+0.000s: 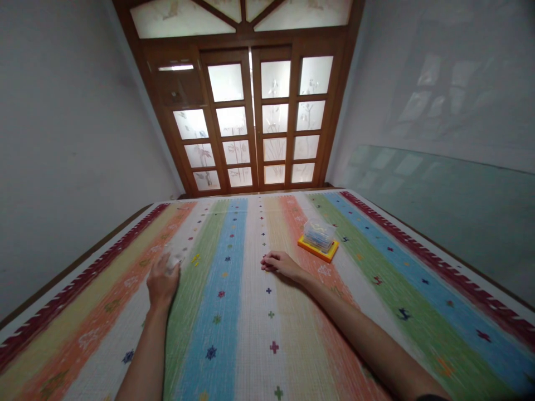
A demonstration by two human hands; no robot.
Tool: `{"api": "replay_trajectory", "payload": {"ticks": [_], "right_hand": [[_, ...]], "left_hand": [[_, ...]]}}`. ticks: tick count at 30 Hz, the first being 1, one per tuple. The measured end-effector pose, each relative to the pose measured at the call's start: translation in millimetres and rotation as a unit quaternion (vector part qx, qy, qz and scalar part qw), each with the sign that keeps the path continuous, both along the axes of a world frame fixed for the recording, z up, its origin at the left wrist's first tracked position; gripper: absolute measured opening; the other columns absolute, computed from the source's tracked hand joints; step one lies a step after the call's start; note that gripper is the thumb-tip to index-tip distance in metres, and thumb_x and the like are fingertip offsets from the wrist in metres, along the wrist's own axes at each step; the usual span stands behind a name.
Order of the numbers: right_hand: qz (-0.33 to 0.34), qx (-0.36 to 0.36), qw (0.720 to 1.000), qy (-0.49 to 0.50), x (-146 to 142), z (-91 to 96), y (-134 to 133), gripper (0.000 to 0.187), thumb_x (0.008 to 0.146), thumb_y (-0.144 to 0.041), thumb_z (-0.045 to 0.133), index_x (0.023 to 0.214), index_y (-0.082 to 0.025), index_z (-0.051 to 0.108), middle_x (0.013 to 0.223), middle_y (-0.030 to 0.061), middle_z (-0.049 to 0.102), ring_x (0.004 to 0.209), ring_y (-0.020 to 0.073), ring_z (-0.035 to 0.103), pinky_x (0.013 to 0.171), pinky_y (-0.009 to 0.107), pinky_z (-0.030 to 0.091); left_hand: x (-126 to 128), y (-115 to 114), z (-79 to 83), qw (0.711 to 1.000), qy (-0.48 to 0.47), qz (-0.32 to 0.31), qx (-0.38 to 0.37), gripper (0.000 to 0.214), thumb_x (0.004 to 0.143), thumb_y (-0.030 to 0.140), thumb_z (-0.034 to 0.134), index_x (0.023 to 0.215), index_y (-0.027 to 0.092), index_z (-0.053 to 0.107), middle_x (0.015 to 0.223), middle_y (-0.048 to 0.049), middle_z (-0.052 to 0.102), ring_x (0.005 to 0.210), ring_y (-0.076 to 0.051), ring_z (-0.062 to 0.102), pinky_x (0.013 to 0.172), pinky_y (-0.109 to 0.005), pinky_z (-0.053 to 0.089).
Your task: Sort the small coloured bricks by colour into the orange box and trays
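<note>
My left hand point(163, 281) rests on the striped cloth with its fingers curled round a small clear plastic thing point(174, 258), whose exact kind I cannot make out. Just right of that hand, several small yellow pieces point(195, 259) lie on the green stripe. Near the middle of the table is my right hand point(281, 264), its fingers bent in and the tips together; whatever they may hold is too small to tell. Beyond it to the right, a clear plastic box point(318, 234) with pale blue contents sits on a yellow-orange tray point(321, 252).
A striped, patterned tablecloth point(254, 334) covers the wide table. Behind its far edge stand wooden doors point(256, 128) with frosted panes. Grey walls rise on both sides, and a pale green glass panel point(438, 184) leans along the right one.
</note>
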State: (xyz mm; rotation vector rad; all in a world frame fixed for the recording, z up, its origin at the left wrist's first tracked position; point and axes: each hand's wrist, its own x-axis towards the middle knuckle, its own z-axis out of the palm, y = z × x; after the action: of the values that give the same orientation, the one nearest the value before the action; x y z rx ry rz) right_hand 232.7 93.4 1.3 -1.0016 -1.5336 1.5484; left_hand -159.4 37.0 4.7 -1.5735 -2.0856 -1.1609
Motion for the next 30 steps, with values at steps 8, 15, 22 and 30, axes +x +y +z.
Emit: {"api": "replay_trajectory", "payload": {"ticks": [8, 15, 22, 30], "right_hand": [[0.009, 0.027, 0.998, -0.049, -0.7, 10.6, -5.9, 0.020, 0.081, -0.037, 0.069, 0.077, -0.018, 0.065, 0.078, 0.0059, 0.073, 0.076, 0.0179, 0.069, 0.076, 0.032, 0.054], [-0.032, 0.249, 0.944, -0.216, 38.2, 64.6, 4.3, 0.011, 0.085, -0.028, 0.064, 0.084, -0.020, 0.071, 0.090, 0.0093, 0.073, 0.084, 0.0221, 0.066, 0.085, 0.038, 0.051], [-0.186, 0.492, 0.738, -0.422, 128.1, 103.5, 24.6, 0.025, 0.088, -0.033, 0.059, 0.105, -0.020, 0.072, 0.121, 0.0161, 0.067, 0.118, 0.0347, 0.056, 0.106, 0.053, 0.041], [-0.140, 0.381, 0.753, -0.517, 186.1, 75.9, 45.4, 0.049, 0.080, -0.042, 0.068, 0.122, -0.018, 0.067, 0.121, 0.0179, 0.070, 0.113, 0.0358, 0.064, 0.099, 0.050, 0.049]], "left_hand": [[-16.3, -9.7, 4.8, 0.973, -0.030, 0.139, -0.181, 0.048, 0.084, 0.052, 0.052, 0.097, 0.015, 0.080, 0.104, -0.0195, 0.075, 0.104, -0.041, 0.065, 0.095, -0.057, 0.048], [-13.2, -11.6, 10.7, 0.966, -0.038, 0.144, -0.211, 0.053, 0.089, 0.050, 0.046, 0.106, 0.013, 0.080, 0.097, -0.0202, 0.076, 0.099, -0.040, 0.068, 0.092, -0.054, 0.050], [-17.0, -17.0, 11.4, 0.959, -0.033, 0.170, -0.223, 0.054, 0.085, 0.051, 0.048, 0.101, 0.012, 0.081, 0.089, -0.0230, 0.075, 0.092, -0.043, 0.069, 0.084, -0.058, 0.053], [-21.8, -17.8, 4.2, 0.968, -0.011, 0.184, -0.169, 0.044, 0.078, 0.048, 0.053, 0.083, 0.014, 0.081, 0.067, -0.0180, 0.069, 0.078, -0.041, 0.068, 0.075, -0.058, 0.056]]}}
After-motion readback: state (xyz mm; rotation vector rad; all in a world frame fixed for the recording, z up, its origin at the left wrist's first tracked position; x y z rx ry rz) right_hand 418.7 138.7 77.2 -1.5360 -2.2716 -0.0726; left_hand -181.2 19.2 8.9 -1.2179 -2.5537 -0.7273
